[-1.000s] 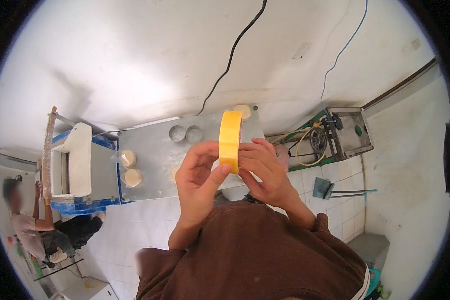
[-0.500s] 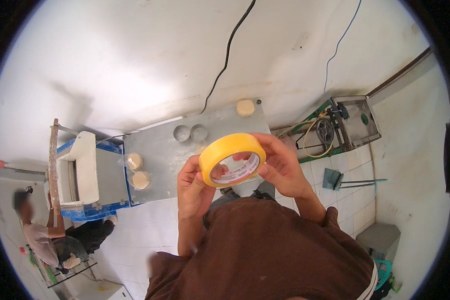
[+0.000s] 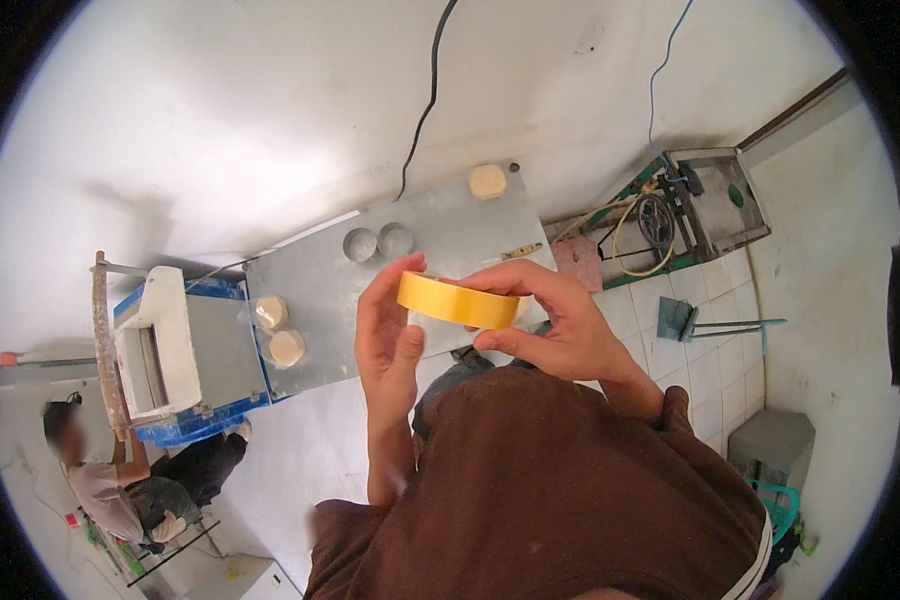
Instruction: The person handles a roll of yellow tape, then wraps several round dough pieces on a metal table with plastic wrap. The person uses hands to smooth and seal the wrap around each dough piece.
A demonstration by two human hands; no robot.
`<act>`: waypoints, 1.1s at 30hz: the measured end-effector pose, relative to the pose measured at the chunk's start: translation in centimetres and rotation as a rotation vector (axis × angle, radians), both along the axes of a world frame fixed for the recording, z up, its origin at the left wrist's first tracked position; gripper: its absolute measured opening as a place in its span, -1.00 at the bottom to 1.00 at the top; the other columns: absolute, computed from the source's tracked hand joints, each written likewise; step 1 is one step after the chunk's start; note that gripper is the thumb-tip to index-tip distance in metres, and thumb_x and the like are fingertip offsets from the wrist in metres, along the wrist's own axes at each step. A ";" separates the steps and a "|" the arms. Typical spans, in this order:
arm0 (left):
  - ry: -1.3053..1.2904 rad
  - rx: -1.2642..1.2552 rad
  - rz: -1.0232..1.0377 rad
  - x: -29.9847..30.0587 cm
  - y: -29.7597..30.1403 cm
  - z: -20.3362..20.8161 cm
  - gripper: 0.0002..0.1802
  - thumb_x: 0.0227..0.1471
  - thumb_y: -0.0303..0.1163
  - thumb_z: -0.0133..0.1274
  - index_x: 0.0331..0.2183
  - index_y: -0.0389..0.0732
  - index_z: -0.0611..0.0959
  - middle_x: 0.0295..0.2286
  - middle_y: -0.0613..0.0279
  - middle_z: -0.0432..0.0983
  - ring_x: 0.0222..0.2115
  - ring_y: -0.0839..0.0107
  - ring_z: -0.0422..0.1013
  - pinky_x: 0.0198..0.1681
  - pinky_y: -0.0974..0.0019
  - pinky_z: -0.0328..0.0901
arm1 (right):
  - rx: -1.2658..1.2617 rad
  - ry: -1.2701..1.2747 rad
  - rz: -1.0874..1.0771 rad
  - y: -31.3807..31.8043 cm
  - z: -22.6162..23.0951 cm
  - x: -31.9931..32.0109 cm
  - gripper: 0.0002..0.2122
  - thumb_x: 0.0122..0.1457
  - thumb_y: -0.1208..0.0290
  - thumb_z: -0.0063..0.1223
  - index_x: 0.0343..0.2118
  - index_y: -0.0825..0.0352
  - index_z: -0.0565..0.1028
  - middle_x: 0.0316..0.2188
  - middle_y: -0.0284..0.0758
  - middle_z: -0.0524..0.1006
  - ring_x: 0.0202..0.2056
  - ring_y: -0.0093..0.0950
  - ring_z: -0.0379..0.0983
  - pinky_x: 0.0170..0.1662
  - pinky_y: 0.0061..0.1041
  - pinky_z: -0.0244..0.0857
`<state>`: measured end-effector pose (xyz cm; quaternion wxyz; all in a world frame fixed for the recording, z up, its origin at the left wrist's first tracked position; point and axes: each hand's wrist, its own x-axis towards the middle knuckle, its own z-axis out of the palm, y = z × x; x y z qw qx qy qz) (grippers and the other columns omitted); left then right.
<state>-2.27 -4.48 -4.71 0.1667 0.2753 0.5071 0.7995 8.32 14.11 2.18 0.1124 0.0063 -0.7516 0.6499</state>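
A roll of yellow tape (image 3: 455,302) is held in front of my chest, its outer side facing up and its hollow middle mostly out of sight. My right hand (image 3: 570,325) grips its right end, thumb below and fingers over the top edge. At the other end, my left hand (image 3: 382,345) has its fingers stretched up and its thumb apart; whether it touches the roll is hard to tell. Beneath lies a grey metal table (image 3: 310,265) with two round metal rings (image 3: 360,244) near its middle.
Two pale rounds (image 3: 287,348) sit at the table's left, and another pale block (image 3: 488,182) at its far corner. A flat strip (image 3: 522,251) lies near the right edge. Left stands a white-and-blue machine (image 3: 200,340), with a seated person (image 3: 110,490) beside it. A dustpan (image 3: 676,318) is on the tiled floor.
The tape roll has tipped from showing its open ring and inner label to showing its outer side. My left hand's fingers have spread off it, while the right hand keeps hold.
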 end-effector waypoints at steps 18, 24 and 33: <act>-0.275 0.076 -0.022 1.4 0.6 0.4 -0.64 0.36 -0.32 0.07 0.11 -0.17 0.43 0.02 0.14 0.43 0.14 0.14 0.43 0.12 0.08 0.46 | 0.051 0.060 0.019 0.0 -0.3 0.0 -0.53 0.09 0.44 0.46 0.07 0.35 0.55 -0.04 -0.26 0.64 0.00 -0.45 0.57 0.11 -0.44 0.38; -0.506 0.213 -0.080 1.4 0.0 -0.2 -0.61 0.41 -0.27 0.01 0.18 -0.10 0.38 0.04 0.15 0.42 0.15 0.11 0.42 0.10 -0.02 0.48 | 0.088 0.058 0.044 0.0 -0.5 -0.4 -0.58 0.13 0.48 0.41 0.06 0.38 0.55 0.02 -0.18 0.63 0.05 -0.36 0.58 0.15 -0.38 0.39; -0.375 0.109 0.050 1.9 0.9 0.2 -0.46 0.32 -0.44 0.09 0.26 -0.16 0.33 0.10 0.09 0.42 0.22 0.13 0.34 0.28 0.01 0.25 | 0.200 0.129 0.000 0.0 -0.6 -1.0 -0.61 0.13 0.48 0.38 0.04 0.37 0.57 -0.07 -0.22 0.64 -0.07 -0.35 0.59 0.03 -0.41 0.40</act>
